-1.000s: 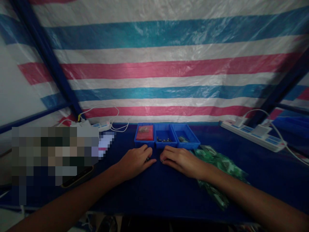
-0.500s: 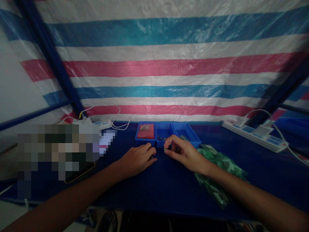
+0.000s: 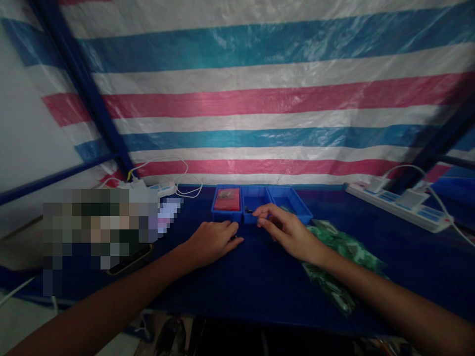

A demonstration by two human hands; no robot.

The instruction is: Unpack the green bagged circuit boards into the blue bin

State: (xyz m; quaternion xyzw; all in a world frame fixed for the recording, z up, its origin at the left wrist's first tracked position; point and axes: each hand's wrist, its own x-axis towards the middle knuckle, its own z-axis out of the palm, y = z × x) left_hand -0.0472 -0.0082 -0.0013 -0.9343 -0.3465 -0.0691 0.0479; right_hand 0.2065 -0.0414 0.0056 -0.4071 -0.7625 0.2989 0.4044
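My left hand (image 3: pixel 212 243) rests on the blue tabletop with its fingers curled in. A small dark thing shows between its thumb and fingers, too hidden to name. In front of the middle blue bin (image 3: pixel 256 195) is my right hand (image 3: pixel 287 231), thumb and index finger slightly apart, with nothing visible between them. Small dark pieces (image 3: pixel 248 210) lie at the near end of that bin, close to the right fingertips. The left bin (image 3: pixel 227 215) holds a red packet (image 3: pixel 227 199). The right bin (image 3: pixel 289 198) is partly covered by my right hand.
Green plastic bags (image 3: pixel 345 252) lie beneath and beside my right forearm. A white power strip (image 3: pixel 401 207) with plugs stands at the right. A phone (image 3: pixel 129 259) lies at the left beside a blurred-out area. A striped sheet (image 3: pixel 237 104) hangs behind the table.
My right thumb and index finger, earlier pinched near a small thing, have parted, and the index finger reaches toward the middle bin. My left hand stays nearly in place. The view has shifted slightly.
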